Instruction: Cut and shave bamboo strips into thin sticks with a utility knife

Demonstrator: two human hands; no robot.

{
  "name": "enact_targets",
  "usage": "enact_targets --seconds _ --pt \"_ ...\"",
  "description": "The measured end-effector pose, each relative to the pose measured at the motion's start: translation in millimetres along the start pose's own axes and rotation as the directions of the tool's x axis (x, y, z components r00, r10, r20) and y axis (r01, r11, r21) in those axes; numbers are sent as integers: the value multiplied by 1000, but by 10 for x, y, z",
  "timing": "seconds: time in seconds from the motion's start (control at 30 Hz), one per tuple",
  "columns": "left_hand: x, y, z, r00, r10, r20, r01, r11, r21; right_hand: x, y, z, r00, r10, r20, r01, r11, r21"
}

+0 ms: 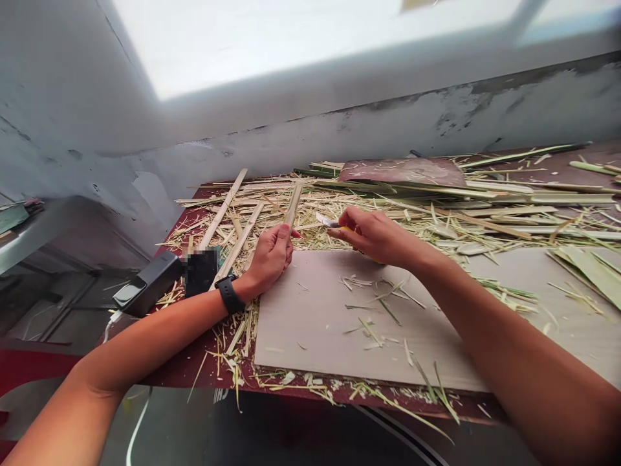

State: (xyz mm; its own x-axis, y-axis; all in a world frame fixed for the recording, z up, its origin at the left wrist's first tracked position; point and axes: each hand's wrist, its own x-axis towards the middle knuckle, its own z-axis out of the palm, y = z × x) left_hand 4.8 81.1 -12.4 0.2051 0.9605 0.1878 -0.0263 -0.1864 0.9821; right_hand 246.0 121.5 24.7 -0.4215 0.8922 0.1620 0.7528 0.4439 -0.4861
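Note:
My left hand (272,259), with a black watch on the wrist, is closed around the lower part of a pale bamboo strip (293,204). The strip stands up out of the fist, tilted slightly to the right. Just to its right, my right hand (371,234) grips a knife (326,221) with a short light blade and a bit of yellow at the handle. The blade points left toward the strip, with a gap between them. Both hands are over the far left edge of a beige board (310,323), which bears scattered green and pale shavings.
Shavings (310,236) and long split strips (509,194) cover the back of the dark red table (194,362). A dark power bank-like box (148,285) with a white cable sits at the left edge. A wall (388,129) runs behind.

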Motion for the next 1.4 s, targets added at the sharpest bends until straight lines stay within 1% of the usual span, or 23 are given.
enact_targets --seconds 0.07,0.17,0.3,0.4,0.47,0.53,0.63,0.77,1.0,1.4 --pt "1 -16 3 1000 17 7 -17 1000 13 -7 -41 -10 994 -4 -111 10 998 60" --pt "-20 -23 26 997 46 67 -49 997 51 -31 -134 -9 968 -6 -251 41 990 132" --pt "-46 -18 41 991 83 108 -94 990 102 -47 -209 15 945 45 -325 38 969 244" --pt "-48 -13 31 988 102 119 -119 982 145 -31 -200 33 922 110 -371 52 914 402" --pt "-51 -5 26 981 113 160 -142 973 182 -17 -185 42 920 142 -366 76 850 521" --pt "-59 8 24 967 120 225 -171 961 219 -7 -178 53 928 135 -346 113 785 609" --pt "-75 37 21 944 125 304 -209 942 263 -8 -192 72 940 93 -328 156 738 657" --pt "-93 73 16 928 137 345 -253 914 316 -32 -223 77 947 72 -312 160 739 655" --pt "-89 85 23 922 159 353 -296 877 378 -55 -246 52 955 81 -285 124 764 633" --pt "-82 68 38 935 152 322 -280 872 402 -63 -244 61 953 80 -292 117 792 599"
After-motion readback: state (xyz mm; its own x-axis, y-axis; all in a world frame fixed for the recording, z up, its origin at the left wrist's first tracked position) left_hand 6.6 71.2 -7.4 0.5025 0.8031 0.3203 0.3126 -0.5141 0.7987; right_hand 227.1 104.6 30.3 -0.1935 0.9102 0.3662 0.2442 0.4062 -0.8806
